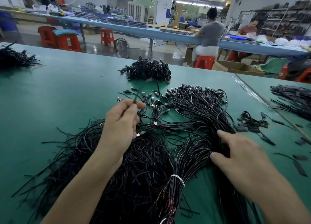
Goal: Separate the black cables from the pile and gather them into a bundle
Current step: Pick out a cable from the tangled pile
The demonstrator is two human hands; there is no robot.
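1. While loose black cables lie in a pile (80, 156) at 7 o'clock on the green table (50, 92), the left hand (120, 122) pinches a single cable (136, 98) between thumb and forefinger. The cable is raised toward 12 o'clock and blurred.
2. Banded bundle (175, 190), with a white tie, lies at 6 o'clock.
3. Right hand (244, 156), at 4 o'clock, has thumb and fingers curled round the gathered sheaf (207, 116), whose connectors fan toward 12 o'clock.

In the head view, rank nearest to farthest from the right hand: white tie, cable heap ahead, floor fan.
1. White tie, left of the right hand.
2. Cable heap, ahead near the table far edge.
3. Floor fan, beyond the table.
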